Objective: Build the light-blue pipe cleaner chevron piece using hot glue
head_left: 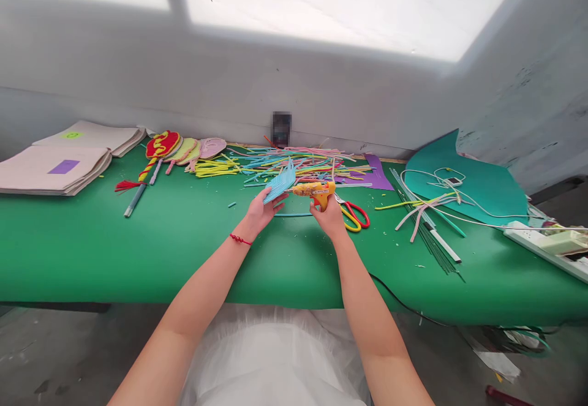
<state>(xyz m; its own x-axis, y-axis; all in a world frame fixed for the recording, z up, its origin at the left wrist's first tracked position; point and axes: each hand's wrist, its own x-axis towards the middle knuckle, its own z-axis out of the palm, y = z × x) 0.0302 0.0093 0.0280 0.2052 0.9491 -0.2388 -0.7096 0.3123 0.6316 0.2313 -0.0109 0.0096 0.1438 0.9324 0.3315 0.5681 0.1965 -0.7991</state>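
Note:
My left hand (263,210) is closed round the lower edge of a light blue, ribbed, leaf-shaped piece (281,182), tilted upright above the table. In my right hand (329,215) is a yellow hot glue gun (316,190), gripped by its handle. Its nozzle points left and sits close to the blue piece; whether they touch I cannot tell. Just right of that hand lie scissors (357,216) with red and yellow handles. A blue pipe cleaner (293,215) lies on the table between my hands.
Behind my hands spreads a pile of coloured pipe cleaners (257,164). Several fuzzy fans (164,144) and paper stacks (55,164) lie left on the green table (138,259). Right are thin wires (429,240), a teal sheet (482,191), a power strip (546,247) and a black cord (404,305).

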